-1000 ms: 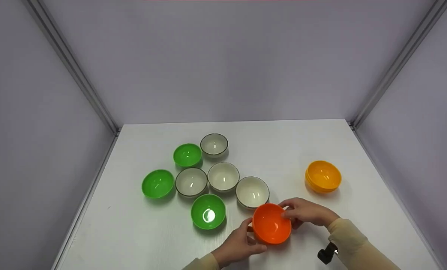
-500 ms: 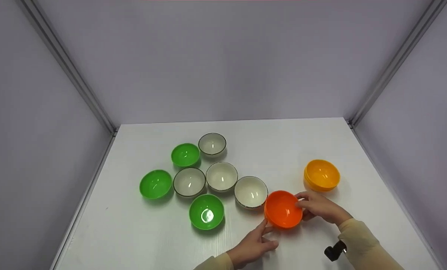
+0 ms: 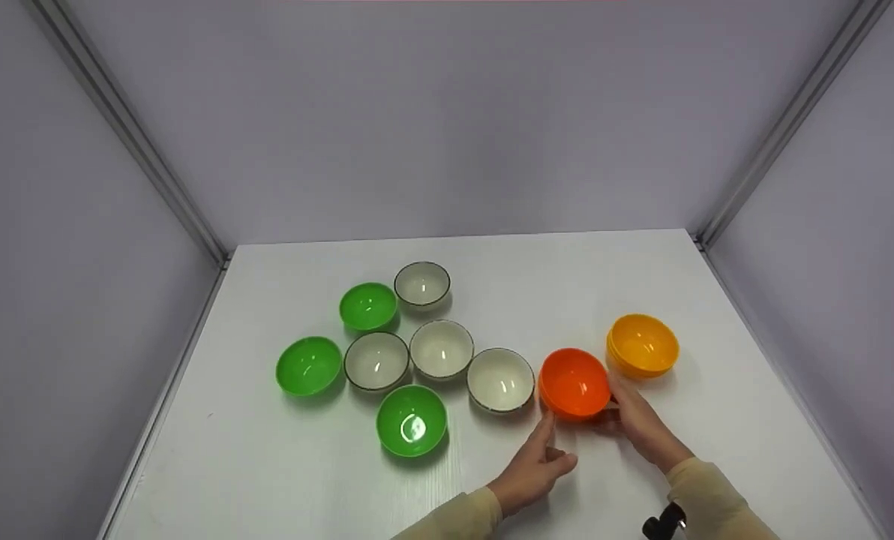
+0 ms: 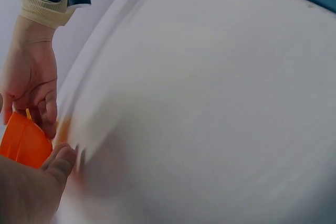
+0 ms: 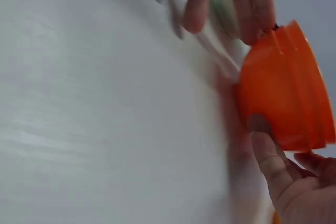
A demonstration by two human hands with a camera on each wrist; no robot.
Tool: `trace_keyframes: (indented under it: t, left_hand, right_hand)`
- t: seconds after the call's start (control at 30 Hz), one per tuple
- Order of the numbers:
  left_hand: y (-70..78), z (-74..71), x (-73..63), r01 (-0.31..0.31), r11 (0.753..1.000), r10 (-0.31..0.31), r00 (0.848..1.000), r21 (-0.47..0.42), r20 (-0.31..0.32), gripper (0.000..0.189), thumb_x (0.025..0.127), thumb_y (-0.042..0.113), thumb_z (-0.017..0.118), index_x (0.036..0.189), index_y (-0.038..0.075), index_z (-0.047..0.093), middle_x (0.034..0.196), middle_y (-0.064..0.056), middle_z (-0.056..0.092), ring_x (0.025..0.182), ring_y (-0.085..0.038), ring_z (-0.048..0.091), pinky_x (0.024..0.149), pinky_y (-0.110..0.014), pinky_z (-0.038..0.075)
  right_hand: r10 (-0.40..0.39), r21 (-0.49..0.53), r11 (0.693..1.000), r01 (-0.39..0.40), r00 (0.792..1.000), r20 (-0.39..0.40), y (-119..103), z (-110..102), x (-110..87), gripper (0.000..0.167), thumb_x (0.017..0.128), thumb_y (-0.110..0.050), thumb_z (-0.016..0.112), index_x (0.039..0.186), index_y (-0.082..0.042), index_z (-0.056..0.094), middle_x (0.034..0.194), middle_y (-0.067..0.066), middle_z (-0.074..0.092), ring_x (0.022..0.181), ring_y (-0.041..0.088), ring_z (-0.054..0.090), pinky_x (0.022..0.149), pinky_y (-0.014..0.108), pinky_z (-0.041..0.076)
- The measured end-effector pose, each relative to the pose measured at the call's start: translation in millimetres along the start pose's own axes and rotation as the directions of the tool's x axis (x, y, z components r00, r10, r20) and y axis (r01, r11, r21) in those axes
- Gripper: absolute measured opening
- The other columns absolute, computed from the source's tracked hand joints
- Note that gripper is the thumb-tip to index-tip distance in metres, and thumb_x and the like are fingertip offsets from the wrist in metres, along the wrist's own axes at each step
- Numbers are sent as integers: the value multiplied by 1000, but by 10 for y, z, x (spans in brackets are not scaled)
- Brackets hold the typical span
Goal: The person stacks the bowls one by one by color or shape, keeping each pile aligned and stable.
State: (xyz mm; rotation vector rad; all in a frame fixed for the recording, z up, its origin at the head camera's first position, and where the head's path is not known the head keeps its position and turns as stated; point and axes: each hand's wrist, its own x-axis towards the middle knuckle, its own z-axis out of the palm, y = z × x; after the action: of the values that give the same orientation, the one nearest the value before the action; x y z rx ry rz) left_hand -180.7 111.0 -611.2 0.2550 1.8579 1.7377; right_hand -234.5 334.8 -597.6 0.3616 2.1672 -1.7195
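A stack of orange bowls (image 3: pixel 574 381) stands right of the middle on the white table, with two rims showing in the right wrist view. My right hand (image 3: pixel 643 426) holds the stack at its right side, the thumb (image 5: pixel 270 156) along the lower wall and the other fingers partly hidden behind the bowls. My left hand (image 3: pixel 531 471) is at the near left side, its index finger reaching straight to the bowls and the thumb apart from them. A cream bowl (image 3: pixel 500 380) stands close by on the left.
Nested yellow bowls (image 3: pixel 643 345) stand just beyond my right hand. Several cream bowls with dark rims and green bowls (image 3: pixel 412 421) spread over the left and middle of the white table (image 3: pixel 267 472). Grey walls (image 3: pixel 447 120) enclose the back and sides.
The orange bowls have moved away from me and to the right, from in front of the nearest cream bowl to beside it. Both hands have moved along; right fingers have left the inside rim.
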Motion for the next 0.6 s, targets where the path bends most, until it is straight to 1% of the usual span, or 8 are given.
trace_keyframes:
  t: [0.13,0.23,0.27,0.33,0.4,0.43,0.5,0.6]
  left_hand:
    - [-20,39,84,-41,996,42,999,75,-17,81,92,30,63,155,23,12,159,6,15,115,-13,53,93,-27,48]
    - [-31,55,146,-79,986,86,996,146,-37,81,93,30,61,156,21,10,159,6,14,113,-11,54,92,-24,47]
    - [-34,58,166,-87,983,95,995,162,-43,81,93,30,60,156,20,10,159,6,14,111,-9,54,92,-24,47]
    - [-40,69,208,-104,978,115,992,181,-51,80,94,29,59,156,19,9,159,5,13,106,-6,55,91,-24,47]
    - [-41,81,253,-115,974,129,990,196,-59,80,94,27,58,156,19,8,159,6,12,102,-4,55,90,-23,47]
    - [-41,86,275,-122,971,138,988,203,-64,80,94,26,58,156,18,7,160,6,11,103,-4,54,91,-23,47]
    - [-44,94,318,-137,963,158,985,233,-75,79,95,25,56,156,16,6,160,4,9,115,-7,50,96,-25,45]
    - [-45,96,384,-141,943,178,979,303,-99,75,96,26,52,155,11,7,161,0,9,137,-14,31,110,-33,33]
  right_hand:
    - [-51,90,995,53,998,-27,131,128,8,78,90,-75,23,151,-27,28,147,9,39,112,29,56,95,42,50]
    - [-143,79,986,147,988,-49,209,208,17,70,97,-64,20,153,-23,20,150,11,34,115,30,51,93,40,50]
    - [-173,63,982,177,983,-61,231,230,27,67,100,-59,23,154,-21,17,150,12,33,115,31,51,91,38,51]
    - [-221,28,974,224,971,-89,270,267,56,64,101,-50,36,154,-19,14,151,13,31,115,32,49,87,36,52]
    - [-259,-16,966,259,959,-119,301,293,103,72,98,-41,52,153,-21,10,153,10,28,118,31,47,84,36,53]
    - [-275,-36,962,272,952,-134,311,305,130,80,94,-38,61,153,-22,10,154,8,26,121,29,46,87,36,53]
    - [-301,-82,953,291,938,-169,321,326,184,93,84,-38,73,153,-22,12,154,6,27,128,28,41,95,39,49]
    - [-335,-167,938,303,917,-217,319,357,254,102,77,-43,79,152,-16,15,154,9,27,136,27,34,107,44,37]
